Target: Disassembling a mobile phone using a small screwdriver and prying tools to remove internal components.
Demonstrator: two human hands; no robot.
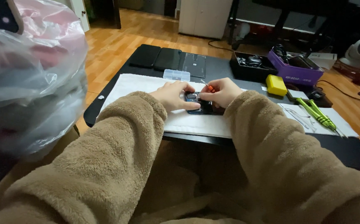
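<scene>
Nearest the camera, two fuzzy tan sleeves filled the lower frame, and a crinkled plastic bag (pixel 26 79) blocked the left side, its contents blurred. Both hands met over a small dark phone (pixel 200 103) lying on a white towel (pixel 146 89) on the black table (pixel 346 151). The left hand (pixel 172 95) pressed on the phone's near edge, fingers curled over it and hiding much of it. The right hand (pixel 223 92) pinched an orange-handled screwdriver (pixel 208 87), tip down at the phone; the tip itself could not be made out. To the right lay green tools (pixel 317 114). Farther back sat a clear box (pixel 176 74), three dark slabs (pixel 169 60), a yellow case (pixel 276 85) and a purple tray (pixel 298 72), contents indistinct.
</scene>
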